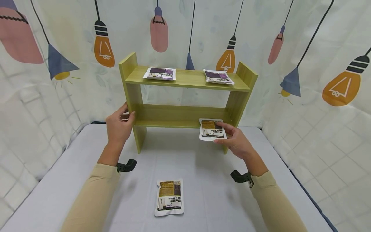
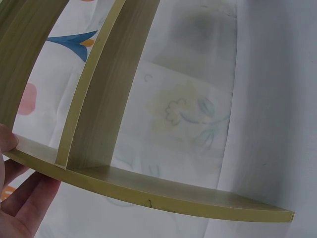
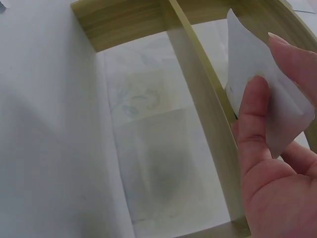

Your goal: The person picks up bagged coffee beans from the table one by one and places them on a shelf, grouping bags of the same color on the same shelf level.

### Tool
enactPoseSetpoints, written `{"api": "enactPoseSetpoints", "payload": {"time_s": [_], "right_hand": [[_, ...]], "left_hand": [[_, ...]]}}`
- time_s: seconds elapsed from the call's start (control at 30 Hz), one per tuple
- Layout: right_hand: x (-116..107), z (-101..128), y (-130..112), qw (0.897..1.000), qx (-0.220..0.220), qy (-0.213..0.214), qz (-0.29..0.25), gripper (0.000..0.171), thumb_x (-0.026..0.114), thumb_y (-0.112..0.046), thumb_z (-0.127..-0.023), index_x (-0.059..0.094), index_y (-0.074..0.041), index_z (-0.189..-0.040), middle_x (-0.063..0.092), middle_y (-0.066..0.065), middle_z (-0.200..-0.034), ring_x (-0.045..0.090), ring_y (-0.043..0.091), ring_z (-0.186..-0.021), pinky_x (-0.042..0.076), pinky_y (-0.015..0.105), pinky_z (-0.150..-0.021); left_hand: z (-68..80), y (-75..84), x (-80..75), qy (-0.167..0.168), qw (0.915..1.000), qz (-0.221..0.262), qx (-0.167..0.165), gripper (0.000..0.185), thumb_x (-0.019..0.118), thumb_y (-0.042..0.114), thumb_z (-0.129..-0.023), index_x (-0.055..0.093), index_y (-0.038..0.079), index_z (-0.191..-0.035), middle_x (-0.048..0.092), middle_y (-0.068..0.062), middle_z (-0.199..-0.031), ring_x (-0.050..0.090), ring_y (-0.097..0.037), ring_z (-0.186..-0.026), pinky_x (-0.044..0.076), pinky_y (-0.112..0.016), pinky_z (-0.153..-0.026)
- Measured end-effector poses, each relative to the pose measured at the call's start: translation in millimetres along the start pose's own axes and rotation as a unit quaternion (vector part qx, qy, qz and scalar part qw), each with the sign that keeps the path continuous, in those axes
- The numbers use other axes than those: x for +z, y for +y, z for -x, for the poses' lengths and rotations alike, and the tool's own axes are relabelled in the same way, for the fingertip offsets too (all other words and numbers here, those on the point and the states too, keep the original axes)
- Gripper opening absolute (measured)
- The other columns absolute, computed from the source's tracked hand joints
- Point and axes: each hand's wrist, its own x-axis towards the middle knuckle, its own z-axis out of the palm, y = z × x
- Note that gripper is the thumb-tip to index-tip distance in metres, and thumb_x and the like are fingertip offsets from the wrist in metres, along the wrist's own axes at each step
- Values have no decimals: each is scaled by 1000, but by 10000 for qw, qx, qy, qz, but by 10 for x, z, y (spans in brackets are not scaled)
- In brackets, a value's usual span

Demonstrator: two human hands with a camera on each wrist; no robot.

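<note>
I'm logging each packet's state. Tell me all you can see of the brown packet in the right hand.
The brown packet is a flat white-edged pouch with a brown top panel, dark print and a small picture. It looks like soft plastic or foil. It lies nearly flat at the right end of the shelf's lower board, front edge overhanging. The right hand pinches its near right side, thumb below in the wrist view; its back is plain white.

Olive-green shelf (image 1: 185, 79), grey table (image 1: 203, 167), brown-and-white pouch (image 1: 212, 129) — purple-and-white pouches (image 1: 160, 73) above.
</note>
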Motion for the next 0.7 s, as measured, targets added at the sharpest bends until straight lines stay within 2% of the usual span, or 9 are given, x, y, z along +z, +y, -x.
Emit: {"api": "enactPoseSetpoints", "payload": {"time_s": [0.07,0.17,0.37,0.5,0.7], "right_hand": [[-6,-4,-9,10000,0,-20,-9,86,72,16,-84,37,-7,-159,33,19,-159,55,23,-124,58,21,-93],[-20,-15,-13,10000,-16,-32,20,87,72,16,-83,36,-7,-159,33,19,-159,56,22,-124,58,21,-93],[-44,-34,-18,9999,-4,31,149,84,73,13,-85,38,-8,-158,37,20,-156,56,23,-123,58,21,-93],[-62,-45,-29,9996,36,93,248,80,73,10,-86,40,-7,-158,42,20,-152,58,21,-120,58,20,-91],[-94,-67,-63,9990,-36,141,432,78,73,9,-87,40,-3,-156,44,20,-149,59,16,-117,58,19,-89]], "left_hand": [[0,-4,1,2,10000,-5,-11,45,67,18,-98,64,27,-142,75,-15,-121,77,-36,-96,61,-20,-78],[1,-12,3,-3,10000,-18,-22,45,67,19,-98,64,26,-142,75,-14,-121,77,-35,-96,53,-5,-75],[3,-7,6,-9,10000,43,-37,45,67,19,-98,63,27,-142,75,-15,-121,77,-36,-95,52,-4,-73],[2,-10,7,-13,10000,86,-43,45,66,19,-98,64,27,-142,75,-15,-121,77,-36,-95,47,2,-71],[4,-16,6,-25,9999,136,-65,44,66,18,-98,65,25,-141,75,-16,-121,76,-37,-95,44,4,-69]]}}
